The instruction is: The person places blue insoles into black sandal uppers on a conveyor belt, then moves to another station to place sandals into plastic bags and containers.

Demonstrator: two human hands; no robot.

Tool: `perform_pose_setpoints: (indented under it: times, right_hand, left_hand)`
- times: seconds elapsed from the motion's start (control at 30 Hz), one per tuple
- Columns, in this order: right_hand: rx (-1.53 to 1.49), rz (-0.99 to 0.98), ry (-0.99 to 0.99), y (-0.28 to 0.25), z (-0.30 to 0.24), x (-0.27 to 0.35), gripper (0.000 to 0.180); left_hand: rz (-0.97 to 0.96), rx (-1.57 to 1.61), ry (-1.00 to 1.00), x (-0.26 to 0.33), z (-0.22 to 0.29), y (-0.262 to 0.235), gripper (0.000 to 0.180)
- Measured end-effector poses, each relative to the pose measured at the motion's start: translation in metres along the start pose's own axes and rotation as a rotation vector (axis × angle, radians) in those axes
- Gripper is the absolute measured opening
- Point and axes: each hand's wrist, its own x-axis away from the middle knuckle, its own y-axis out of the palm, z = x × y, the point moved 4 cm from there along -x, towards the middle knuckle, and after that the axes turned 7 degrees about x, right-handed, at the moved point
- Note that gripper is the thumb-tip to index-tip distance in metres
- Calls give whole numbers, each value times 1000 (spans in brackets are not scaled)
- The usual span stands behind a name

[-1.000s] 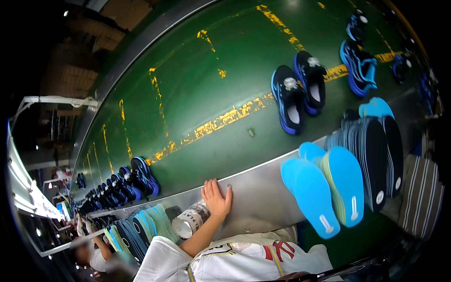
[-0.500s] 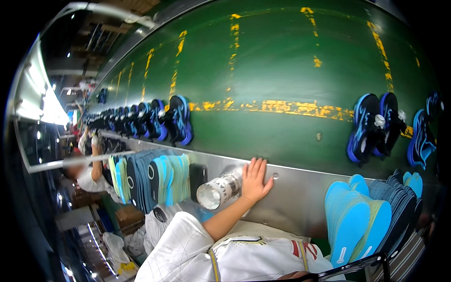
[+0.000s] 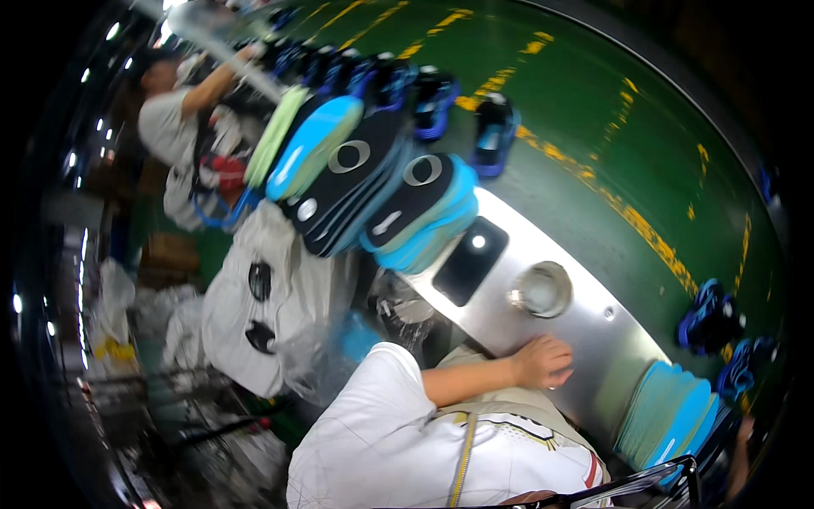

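Curling inward over the near edge of a metal ledge [image 3: 606,365], the left hand [image 3: 543,362] has its fingers narrow, folded toward the palm; blur hides whether anything small is inside, and whether the hand touches the metal cannot be told. Taking clock directions from that hand, the thing nearest it is a clear cylindrical container [image 3: 541,290] at twelve o'clock, on the ledge and apart from the knuckles. A black smartphone [image 3: 471,260] lies at eleven, between the container and a fanned stack of light-blue and black shoe insoles [image 3: 428,204]. Just beyond that, nearer half past ten, leans a darker insole stack [image 3: 352,182], with a blue-topped insole stack [image 3: 318,140] behind it. At four o'clock stands another light-blue insole stack [image 3: 670,416]. Near its far side, by the rim, shows a blurred strip of bare skin [image 3: 740,462]; I cannot tell whether this is the right hand or another person's, nor how its fingers stand. From eleven round to three runs a green work surface [image 3: 627,212] with worn yellow lines, carrying a row of black-and-blue running shoes [image 3: 492,136] around eleven to twelve and another running shoe [image 3: 708,318] at half past two. At ten, well apart, a co-worker [image 3: 174,114] in a pale top reaches toward the row's far end.
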Motion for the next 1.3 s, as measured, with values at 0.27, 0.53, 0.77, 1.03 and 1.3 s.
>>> perform_pose_setpoints:
  times: [0.27,0.53,0.77,1.03,1.3]
  right_hand:
    - [-105,776,-758,-105,-230,37,103]
    - [366,952,-867,-99,-323,4,71]
    - [479,897,-1019,-48,-371,74,75]
    - [692,477,-1499,34,-428,51,74]
    - [720,771,-973,-4,-340,-51,49]
  left_hand:
    - [547,-60,-584,26,-26,-69,94]
    - [615,58,-502,12,-33,-77,96]
    - [733,47,-291,90,6,-149,93]
    - [991,94,-155,213,-39,-176,74]
    - [1027,22,-750,316,-140,-139,81]
